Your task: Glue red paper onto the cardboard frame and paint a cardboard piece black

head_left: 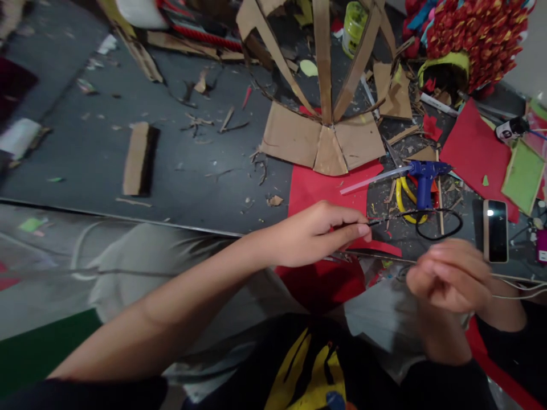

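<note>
My left hand (316, 233) is closed over the table's front edge, thumb and fingers pinching the end of a thin black cord (444, 234). The cord runs right and bends into a loop below a blue glue gun (424, 185) that has a clear glue stick (371, 180) in it. To the right, my right hand (453, 276) is raised near the edge, slightly blurred, its fingers curled in; whatever they hold is hidden. Beneath the glue stick lies red paper (327, 193), with a cardboard frame of upright strips (325, 62) on a folded cardboard base (294, 134) behind it.
A cardboard block (137, 159) lies at left. Yellow-handled scissors (400, 199) sit under the glue gun. A phone (496, 230), red sheet (474, 154), green piece (523, 176) and yellow jar (354, 28) stand around. Another person's forearm (506, 310) shows at right. Scraps litter the dark table.
</note>
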